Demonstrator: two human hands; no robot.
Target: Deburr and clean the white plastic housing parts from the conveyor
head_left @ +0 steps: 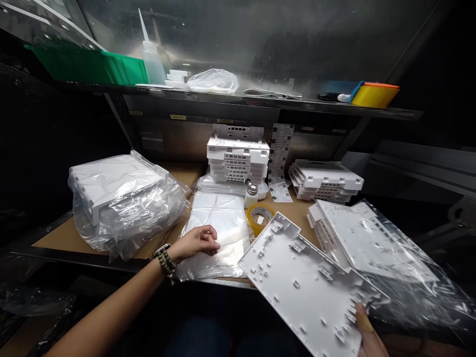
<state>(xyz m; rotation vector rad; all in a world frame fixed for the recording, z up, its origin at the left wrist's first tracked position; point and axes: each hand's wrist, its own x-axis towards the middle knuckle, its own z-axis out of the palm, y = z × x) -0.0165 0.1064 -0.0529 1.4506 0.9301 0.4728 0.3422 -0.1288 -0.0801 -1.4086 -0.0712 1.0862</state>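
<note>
From the head cam, the person's left hand (196, 241) pinches the top sheet off a flat pile of clear bags (219, 233), while the right hand (368, 333) grips a white plastic panel (308, 287) by its corner, tilted over the table edge (111, 260), so it stays clear of the bags.

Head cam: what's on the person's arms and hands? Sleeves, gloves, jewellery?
Both hands bare, no gloves. Left hand: forearm uncovered, no sleeve in view, a beaded bracelet of dark greenish beads at the wrist beside a dark band. Right hand: only partly in frame, nothing worn that shows.
</note>
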